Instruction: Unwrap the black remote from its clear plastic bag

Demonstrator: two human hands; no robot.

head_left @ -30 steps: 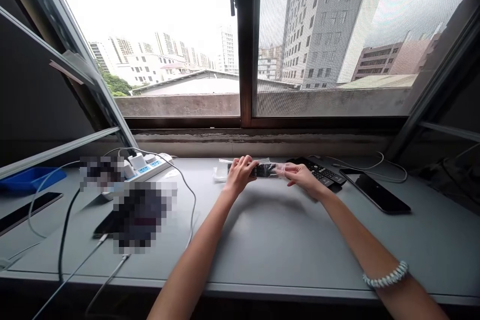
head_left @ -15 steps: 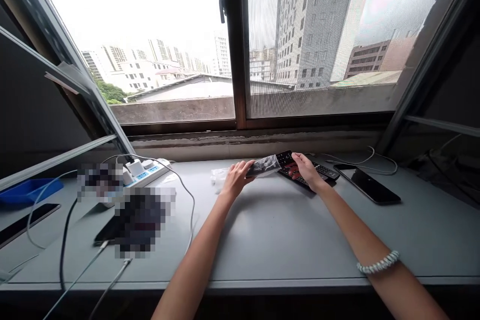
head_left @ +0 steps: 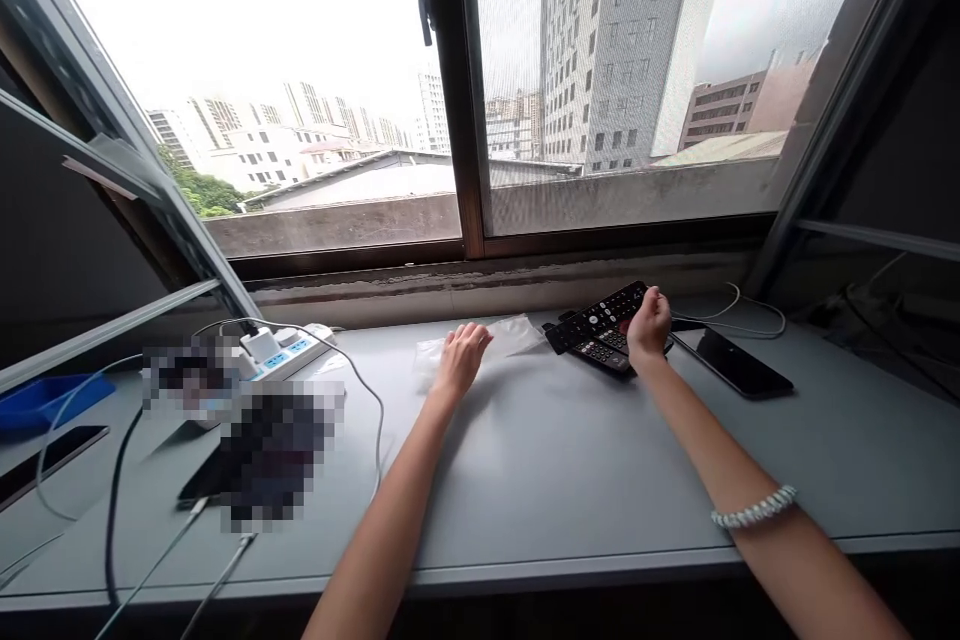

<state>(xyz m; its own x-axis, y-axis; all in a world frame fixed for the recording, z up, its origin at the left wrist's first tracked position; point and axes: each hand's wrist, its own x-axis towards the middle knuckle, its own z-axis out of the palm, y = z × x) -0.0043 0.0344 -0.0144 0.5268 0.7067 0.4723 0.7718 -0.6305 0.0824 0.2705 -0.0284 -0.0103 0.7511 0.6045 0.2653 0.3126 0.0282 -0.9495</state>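
My right hand (head_left: 649,319) is closed round the near end of a black remote control (head_left: 598,316) and holds it tilted up off the grey table (head_left: 555,460). A second black remote (head_left: 604,355) lies under it on the table. My left hand (head_left: 460,356) rests on a clear plastic bag (head_left: 510,333) that lies flat on the table, fingers curled loosely over its left end.
A dark phone (head_left: 733,362) and a white cable (head_left: 739,317) lie right of the remotes. At left sit a white power strip (head_left: 289,348) with chargers, several cables, a blurred patch, a blue tray (head_left: 41,400) and a dark slab. The window sill runs behind.
The remote has come out of the plastic bag: my right hand lifted it off to the right, while my left hand laid the empty bag down on the table.
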